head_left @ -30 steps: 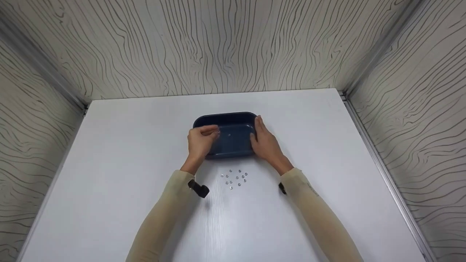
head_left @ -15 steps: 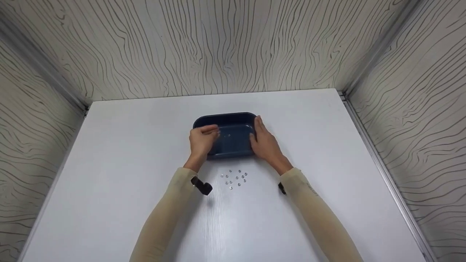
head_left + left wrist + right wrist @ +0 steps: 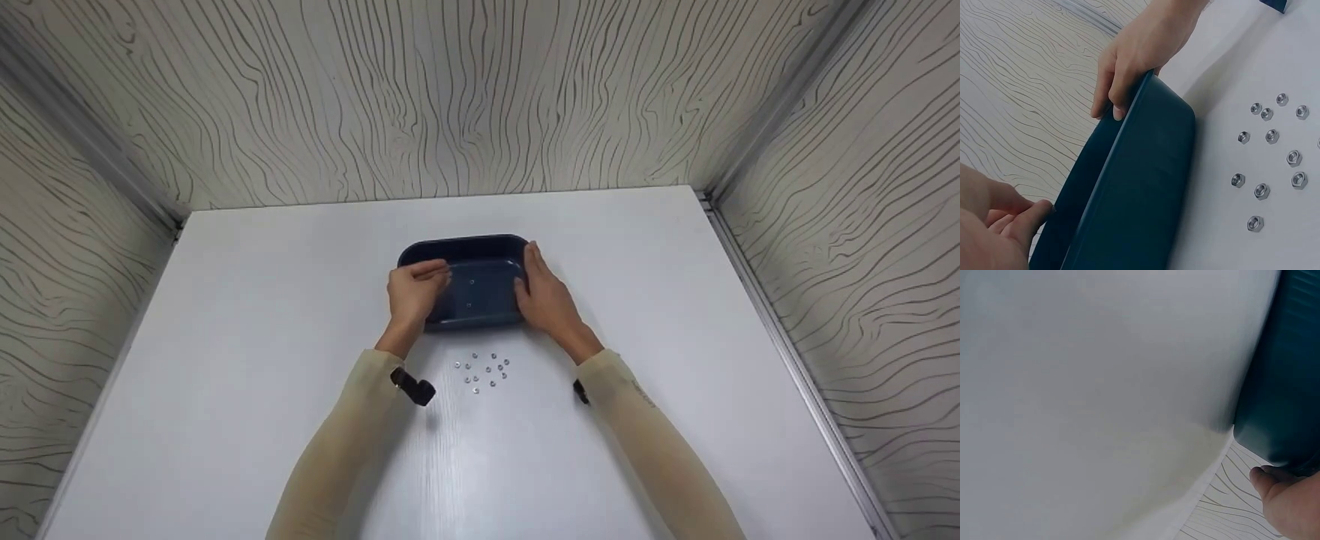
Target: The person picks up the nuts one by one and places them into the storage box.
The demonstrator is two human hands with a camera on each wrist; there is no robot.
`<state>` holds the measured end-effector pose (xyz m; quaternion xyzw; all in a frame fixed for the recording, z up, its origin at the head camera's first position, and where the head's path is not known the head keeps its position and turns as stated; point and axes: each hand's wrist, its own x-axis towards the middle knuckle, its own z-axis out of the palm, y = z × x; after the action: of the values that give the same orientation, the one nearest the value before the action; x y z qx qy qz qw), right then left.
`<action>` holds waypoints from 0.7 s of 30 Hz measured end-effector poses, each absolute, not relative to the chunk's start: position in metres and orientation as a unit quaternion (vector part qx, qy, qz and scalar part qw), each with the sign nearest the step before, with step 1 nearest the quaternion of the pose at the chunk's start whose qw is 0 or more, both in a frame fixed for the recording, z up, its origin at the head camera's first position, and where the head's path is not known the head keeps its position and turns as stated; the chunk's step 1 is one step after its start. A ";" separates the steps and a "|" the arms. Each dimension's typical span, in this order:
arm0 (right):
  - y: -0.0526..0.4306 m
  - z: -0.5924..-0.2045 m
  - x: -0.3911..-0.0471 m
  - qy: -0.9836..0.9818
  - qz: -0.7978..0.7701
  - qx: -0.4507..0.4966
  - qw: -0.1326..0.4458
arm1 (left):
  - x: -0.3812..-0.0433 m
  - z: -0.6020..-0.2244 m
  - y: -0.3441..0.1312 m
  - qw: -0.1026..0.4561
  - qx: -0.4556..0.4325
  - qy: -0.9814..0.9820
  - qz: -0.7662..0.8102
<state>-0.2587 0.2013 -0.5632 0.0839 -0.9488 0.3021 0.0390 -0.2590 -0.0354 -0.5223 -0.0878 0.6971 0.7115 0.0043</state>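
Note:
A dark blue plastic bin (image 3: 480, 323) stands on the white table. My right hand (image 3: 549, 296) grips its right wall, with the thumb inside the rim and the fingers outside. Over the left part of the bin, my left hand (image 3: 412, 298) has thumb and fingertips pinched together. A small metallic glint shows at those fingertips in the left wrist view, apparently a hex nut mostly hidden by the fingers. Two small nuts lie on the bin floor, one nut (image 3: 472, 282) farther back and another nut (image 3: 469, 305) nearer the front.
Several loose hex nuts (image 3: 1262, 192) lie scattered on the table (image 3: 247, 322) in front of the bin, between my forearms. Wood-grain patterned panels (image 3: 450, 97) enclose the back and both sides.
A second nut has come to lie on the bin floor, below my left hand. Both hands have stayed nearly in place, and the loose nuts on the table lie as before.

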 end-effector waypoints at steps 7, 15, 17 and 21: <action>0.201 -0.564 -0.257 -0.948 0.306 0.083 0.040 | -0.249 -0.518 -0.040 0.019 -0.087 0.667 0.740; 0.201 -0.564 -0.257 -0.948 0.305 0.084 0.037 | -0.227 -0.513 -0.047 0.023 -0.005 0.709 0.704; 0.201 -0.563 -0.257 -0.948 0.306 0.083 0.038 | -0.222 -0.512 -0.048 0.021 0.022 0.732 0.680; 0.200 -0.562 -0.258 -0.946 0.309 0.084 0.044 | -0.211 -0.514 -0.050 0.011 0.070 0.770 0.633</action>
<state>-0.2578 0.2005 -0.5619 0.0845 -0.9463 0.3089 0.0438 -0.2105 -0.0498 -0.5135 0.0702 0.7705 0.6335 0.0115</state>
